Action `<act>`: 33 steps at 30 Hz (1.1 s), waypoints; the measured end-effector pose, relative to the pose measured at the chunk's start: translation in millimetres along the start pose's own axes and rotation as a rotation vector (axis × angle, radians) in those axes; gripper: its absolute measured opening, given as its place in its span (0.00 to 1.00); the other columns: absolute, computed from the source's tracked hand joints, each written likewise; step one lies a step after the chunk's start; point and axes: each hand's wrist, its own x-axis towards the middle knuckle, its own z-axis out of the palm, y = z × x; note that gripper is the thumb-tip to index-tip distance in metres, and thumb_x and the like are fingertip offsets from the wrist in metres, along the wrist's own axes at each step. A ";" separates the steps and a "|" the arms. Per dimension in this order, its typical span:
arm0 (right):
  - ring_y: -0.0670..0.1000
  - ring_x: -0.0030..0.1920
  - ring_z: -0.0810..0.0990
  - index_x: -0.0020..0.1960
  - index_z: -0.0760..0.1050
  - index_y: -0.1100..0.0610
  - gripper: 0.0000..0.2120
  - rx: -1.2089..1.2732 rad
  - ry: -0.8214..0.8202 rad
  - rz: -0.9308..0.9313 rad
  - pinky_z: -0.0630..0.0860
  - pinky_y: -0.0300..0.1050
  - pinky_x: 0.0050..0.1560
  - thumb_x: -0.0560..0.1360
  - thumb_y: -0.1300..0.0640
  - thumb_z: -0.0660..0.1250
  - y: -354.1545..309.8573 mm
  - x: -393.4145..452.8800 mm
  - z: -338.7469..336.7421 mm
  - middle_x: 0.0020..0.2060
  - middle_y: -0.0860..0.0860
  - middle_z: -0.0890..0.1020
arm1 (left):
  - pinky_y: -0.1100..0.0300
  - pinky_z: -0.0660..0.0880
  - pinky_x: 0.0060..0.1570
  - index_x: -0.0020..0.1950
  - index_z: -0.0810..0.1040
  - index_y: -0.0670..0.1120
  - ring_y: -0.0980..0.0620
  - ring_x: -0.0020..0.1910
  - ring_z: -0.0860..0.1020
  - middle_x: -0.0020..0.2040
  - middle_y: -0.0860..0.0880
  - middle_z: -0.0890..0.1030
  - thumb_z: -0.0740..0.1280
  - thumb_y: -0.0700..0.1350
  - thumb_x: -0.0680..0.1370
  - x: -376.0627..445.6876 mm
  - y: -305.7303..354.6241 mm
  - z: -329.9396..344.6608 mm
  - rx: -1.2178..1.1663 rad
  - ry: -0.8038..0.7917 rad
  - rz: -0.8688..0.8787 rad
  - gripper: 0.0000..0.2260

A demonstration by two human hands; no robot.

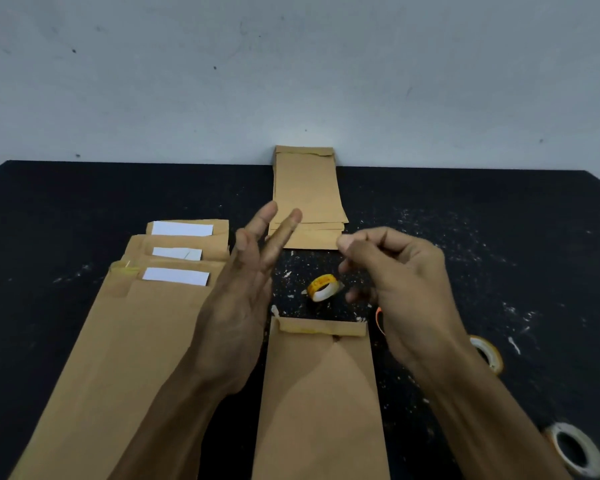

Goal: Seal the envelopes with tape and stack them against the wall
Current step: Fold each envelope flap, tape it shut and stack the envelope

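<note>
A brown envelope (321, 393) lies in front of me, its top flap folded down with a strip of tape along it. Above its left side, my left hand (243, 289) hovers with straight, spread fingers and holds nothing. My right hand (399, 292) hovers over the envelope's top right corner with its fingers curled and the thumb drawn in; I see nothing between them. A small yellow tape roll (323, 288) lies on the table between my hands. A stack of sealed envelopes (309, 195) leans against the wall (291, 81). Unsealed envelopes (136, 327) with white paper showing lie at the left.
The black table (499, 244) is flecked with paper scraps. Two more tape rolls lie at the right, one (487, 353) beside my right forearm and one (574, 448) near the front corner. An orange object (380, 320) shows partly under my right hand.
</note>
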 end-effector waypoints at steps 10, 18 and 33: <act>0.56 0.56 0.85 0.45 0.71 0.58 0.07 0.227 -0.288 0.082 0.82 0.45 0.43 0.81 0.64 0.60 0.4 1.7 -6.0 0.53 0.59 0.86 | 0.52 0.42 0.79 0.80 0.55 0.56 0.60 0.79 0.42 0.80 0.61 0.56 0.45 0.62 0.82 -6.5 -25.0 -10.6 1.134 0.120 0.176 0.27; 0.57 0.60 0.82 0.46 0.71 0.59 0.04 0.325 -0.367 -0.029 0.81 0.45 0.43 0.78 0.58 0.61 3.6 1.0 -2.3 0.55 0.60 0.85 | 0.56 0.60 0.75 0.76 0.65 0.55 0.56 0.76 0.63 0.72 0.55 0.73 0.51 0.61 0.82 -2.1 -6.3 -12.3 0.920 0.319 0.118 0.24; 0.59 0.50 0.86 0.45 0.71 0.60 0.06 0.086 -0.351 0.107 0.82 0.45 0.33 0.75 0.57 0.64 -4.9 -7.2 -0.2 0.51 0.60 0.86 | 0.67 0.73 0.37 0.42 0.85 0.46 0.60 0.34 0.76 0.34 0.52 0.83 0.72 0.44 0.75 -0.6 4.8 -17.9 0.375 0.378 -0.003 0.04</act>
